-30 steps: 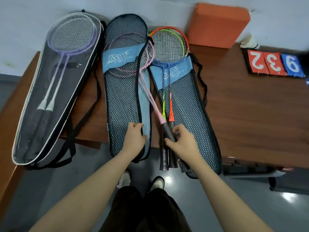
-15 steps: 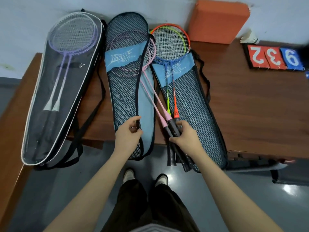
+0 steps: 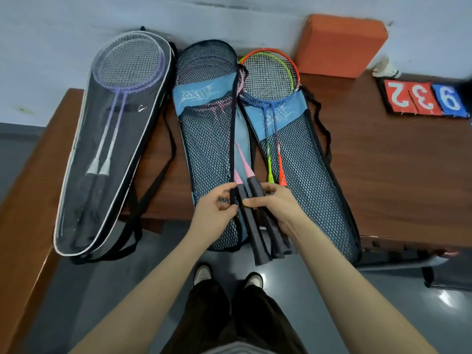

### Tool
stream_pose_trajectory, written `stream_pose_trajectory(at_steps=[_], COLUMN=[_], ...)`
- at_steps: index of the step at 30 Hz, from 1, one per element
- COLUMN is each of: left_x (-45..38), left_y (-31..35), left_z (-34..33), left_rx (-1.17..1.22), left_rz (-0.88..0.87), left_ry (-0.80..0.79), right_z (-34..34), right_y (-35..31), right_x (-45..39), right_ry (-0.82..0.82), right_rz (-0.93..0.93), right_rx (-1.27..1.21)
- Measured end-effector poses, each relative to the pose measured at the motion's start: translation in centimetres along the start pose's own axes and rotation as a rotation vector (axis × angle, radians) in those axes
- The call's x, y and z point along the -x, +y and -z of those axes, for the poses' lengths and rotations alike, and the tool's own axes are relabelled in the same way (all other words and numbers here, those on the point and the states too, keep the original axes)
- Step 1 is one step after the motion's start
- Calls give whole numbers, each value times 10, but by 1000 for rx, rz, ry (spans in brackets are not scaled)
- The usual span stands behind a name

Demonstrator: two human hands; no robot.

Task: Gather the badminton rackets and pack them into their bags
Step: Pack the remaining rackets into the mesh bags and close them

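Note:
Three racket bags lie side by side on the brown table [image 3: 383,175]. The clear black bag [image 3: 84,200] on the left holds two purple rackets [image 3: 127,67]. The pink rackets [image 3: 242,169] have their heads inside the middle mesh bag [image 3: 207,139], with the dark grips sticking out. My left hand [image 3: 217,210] pinches that bag's black edge beside the grips. My right hand [image 3: 275,203] grips the pink rackets' handles. The orange and green rackets [image 3: 270,72] lie on top of the right mesh bag [image 3: 314,180].
An orange block [image 3: 339,44] stands against the wall at the back. A shuttlecock [image 3: 385,69] and a score flip board [image 3: 424,98] sit at the right. My shoes [image 3: 227,277] are on the grey floor below the table edge. A wooden bench [image 3: 23,213] runs along the left.
The pink rackets have slid further into the middle mesh bag, their heads now under the mesh. My right hand moved left with the handles and my left hand shifted to the bag's opening edge.

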State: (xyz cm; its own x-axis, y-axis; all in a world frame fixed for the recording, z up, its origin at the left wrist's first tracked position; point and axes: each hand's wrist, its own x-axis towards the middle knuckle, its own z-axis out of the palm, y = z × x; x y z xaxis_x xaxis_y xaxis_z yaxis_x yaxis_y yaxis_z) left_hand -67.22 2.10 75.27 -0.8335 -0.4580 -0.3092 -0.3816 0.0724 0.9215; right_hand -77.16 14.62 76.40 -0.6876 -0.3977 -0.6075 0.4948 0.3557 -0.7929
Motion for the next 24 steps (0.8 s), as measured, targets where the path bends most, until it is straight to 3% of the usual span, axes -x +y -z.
stream_pose_trajectory(at_steps=[9, 14, 20, 24], left_x=[1, -1, -2, -5], left_y=[10, 15, 13, 18], left_z=[27, 33, 33, 29], left_rx=[177, 297, 385, 445], left_rz=[4, 48, 101, 105], left_ry=[-9, -12, 11, 7], right_z=[-36, -29, -8, -2], right_y=[-21, -8, 15, 37], right_x=[-31, -25, -3, 4], right_ry=[40, -112, -208, -221], right_rz=[84, 58, 78, -47], right_rx=[158, 42, 168, -30])
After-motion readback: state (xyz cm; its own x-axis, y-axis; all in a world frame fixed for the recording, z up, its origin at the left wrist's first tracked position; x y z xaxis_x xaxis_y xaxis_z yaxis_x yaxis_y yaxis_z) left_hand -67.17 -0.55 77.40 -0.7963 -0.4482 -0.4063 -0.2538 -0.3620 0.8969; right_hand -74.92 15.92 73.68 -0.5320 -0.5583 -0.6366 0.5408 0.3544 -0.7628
